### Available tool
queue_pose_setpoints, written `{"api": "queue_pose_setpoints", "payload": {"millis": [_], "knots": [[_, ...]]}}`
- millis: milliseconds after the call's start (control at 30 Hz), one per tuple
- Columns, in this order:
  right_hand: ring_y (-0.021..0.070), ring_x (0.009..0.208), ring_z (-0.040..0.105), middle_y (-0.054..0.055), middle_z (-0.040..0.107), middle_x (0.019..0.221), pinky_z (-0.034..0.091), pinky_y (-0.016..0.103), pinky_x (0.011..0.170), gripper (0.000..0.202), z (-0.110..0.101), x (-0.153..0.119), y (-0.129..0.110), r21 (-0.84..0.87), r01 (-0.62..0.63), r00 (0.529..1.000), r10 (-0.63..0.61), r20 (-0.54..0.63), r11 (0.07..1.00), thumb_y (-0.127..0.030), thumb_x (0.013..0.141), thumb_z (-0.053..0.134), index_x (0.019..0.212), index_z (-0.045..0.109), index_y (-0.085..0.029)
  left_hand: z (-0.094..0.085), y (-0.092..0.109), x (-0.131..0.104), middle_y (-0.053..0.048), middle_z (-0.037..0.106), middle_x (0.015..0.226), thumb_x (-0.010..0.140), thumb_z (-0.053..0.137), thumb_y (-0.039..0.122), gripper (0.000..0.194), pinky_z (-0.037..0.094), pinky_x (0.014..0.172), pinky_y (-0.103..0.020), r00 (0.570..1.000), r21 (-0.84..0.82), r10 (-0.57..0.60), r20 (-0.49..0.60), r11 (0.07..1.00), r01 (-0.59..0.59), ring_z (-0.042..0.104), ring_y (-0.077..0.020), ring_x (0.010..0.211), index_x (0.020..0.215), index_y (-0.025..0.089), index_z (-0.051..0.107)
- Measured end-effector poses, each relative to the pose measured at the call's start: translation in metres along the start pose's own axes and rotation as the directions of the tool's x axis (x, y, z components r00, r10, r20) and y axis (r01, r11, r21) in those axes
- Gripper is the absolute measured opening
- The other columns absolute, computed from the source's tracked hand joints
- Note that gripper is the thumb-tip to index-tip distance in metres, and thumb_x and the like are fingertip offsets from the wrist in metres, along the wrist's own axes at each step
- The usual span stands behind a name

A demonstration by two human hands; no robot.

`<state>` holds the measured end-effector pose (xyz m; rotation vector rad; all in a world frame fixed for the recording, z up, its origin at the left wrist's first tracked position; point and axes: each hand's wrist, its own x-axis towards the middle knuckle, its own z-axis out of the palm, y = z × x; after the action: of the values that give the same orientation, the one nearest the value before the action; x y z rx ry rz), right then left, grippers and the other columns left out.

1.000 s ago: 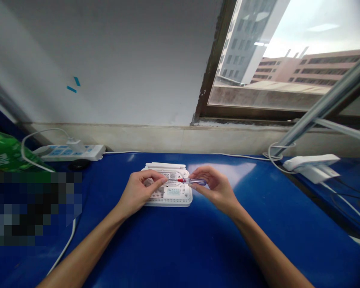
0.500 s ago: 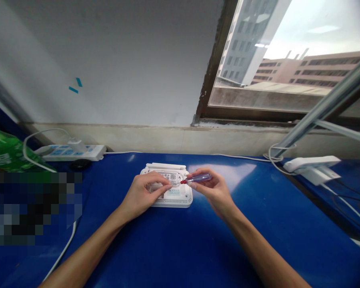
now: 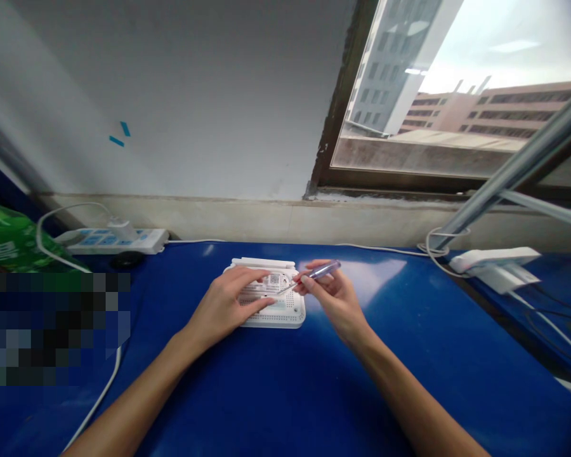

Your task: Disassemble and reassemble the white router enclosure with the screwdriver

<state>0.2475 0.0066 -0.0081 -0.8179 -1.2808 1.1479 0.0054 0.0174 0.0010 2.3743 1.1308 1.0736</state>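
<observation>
A white router [image 3: 280,320] lies with its vented, labelled underside up on the blue table, its antennas folded along the far edge. My right hand [image 3: 335,295] grips a screwdriver [image 3: 323,270] with a clear purplish handle and a red collar. The metal shaft slants down to the left over the router; whether its tip touches the casing I cannot tell. My left hand [image 3: 233,298] rests over the router's left side, thumb and forefinger spread apart near the tip. Nothing shows for certain between those fingers.
At the back left lies a white power strip [image 3: 147,241] with a plug in it, a black round object [image 3: 127,259] before it and a green bottle [image 3: 9,238] beside it. Another power strip [image 3: 495,257] sits at the right by a metal pole [image 3: 485,178]. White cables run along the wall.
My left thumb and forefinger have parted from their pinch at the screwdriver's tip. The screwdriver has tilted more steeply, its handle end rising, and my right-hand grip has shifted slightly.
</observation>
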Motion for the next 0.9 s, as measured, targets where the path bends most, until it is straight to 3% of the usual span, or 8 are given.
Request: {"api": "queue_pose_setpoints", "payload": {"millis": [133, 267, 467, 700, 900], "knots": [[0.02, 0.085, 0.074, 0.002, 0.075, 0.093, 0.061, 0.038, 0.084, 0.041, -0.014, 0.007, 0.002, -0.179, 0.115, 0.979, -0.142, -0.148, 0.977, -0.031, 0.089, 0.073, 0.122, 0.05, -0.028, -0.006, -0.012, -0.001, -0.011, 0.058, 0.143, 0.084, 0.073, 0.059, 0.066, 0.037, 0.112, -0.056, 0.988, 0.229, -0.018, 0.156, 0.973, -0.018, 0.047, -0.0356, 0.135, 0.141, 0.029, 0.057], [0.0227, 0.089, 0.074, 0.001, 0.071, 0.095, 0.06, 0.045, 0.089, 0.059, -0.018, 0.008, 0.003, -0.321, 0.17, 0.965, -0.223, -0.137, 0.932, -0.03, 0.091, 0.068, 0.141, 0.036, -0.032, -0.006, -0.017, -0.005, -0.013, 0.046, 0.153, 0.074, 0.073, 0.073, 0.087, 0.035, 0.111, -0.061, 0.959, 0.292, -0.08, 0.27, 0.957, -0.003, 0.04, -0.0411, 0.139, 0.148, 0.033, 0.049], [0.0225, 0.089, 0.073, 0.001, 0.072, 0.096, 0.058, 0.045, 0.089, 0.066, -0.013, 0.003, -0.001, -0.479, 0.238, 0.953, -0.298, -0.053, 0.845, -0.023, 0.093, 0.065, 0.15, 0.032, -0.033, -0.005, -0.008, -0.005, -0.013, 0.052, 0.145, 0.063, 0.077, 0.078, 0.097, 0.039, 0.106, -0.055, 0.954, 0.213, -0.019, 0.298, 0.976, -0.048, 0.047, -0.0379, 0.13, 0.144, 0.032, 0.052], [0.02, 0.079, 0.069, 0.0, 0.069, 0.086, 0.057, 0.041, 0.081, 0.063, -0.017, 0.001, -0.011, -0.617, 0.246, 0.955, -0.296, 0.021, 0.748, -0.024, 0.095, 0.063, 0.151, 0.033, -0.031, 0.001, 0.004, -0.005, -0.012, 0.053, 0.144, 0.063, 0.077, 0.078, 0.098, 0.039, 0.102, -0.055, 0.954, 0.214, -0.046, 0.295, 0.977, -0.019, 0.047, -0.0389, 0.128, 0.146, 0.033, 0.049], [0.0175, 0.077, 0.066, -0.001, 0.067, 0.087, 0.056, 0.036, 0.078, 0.06, -0.017, 0.001, 0.0, -0.678, 0.298, 0.949, -0.287, 0.132, 0.672, -0.023, 0.096, 0.06, 0.151, 0.036, -0.033, 0.0, 0.006, -0.006, -0.012, 0.053, 0.142, 0.065, 0.077, 0.076, 0.095, 0.04, 0.101, -0.054, 0.953, 0.227, -0.048, 0.299, 0.974, -0.022, 0.047, -0.0377, 0.127, 0.145, 0.034, 0.05]]}}
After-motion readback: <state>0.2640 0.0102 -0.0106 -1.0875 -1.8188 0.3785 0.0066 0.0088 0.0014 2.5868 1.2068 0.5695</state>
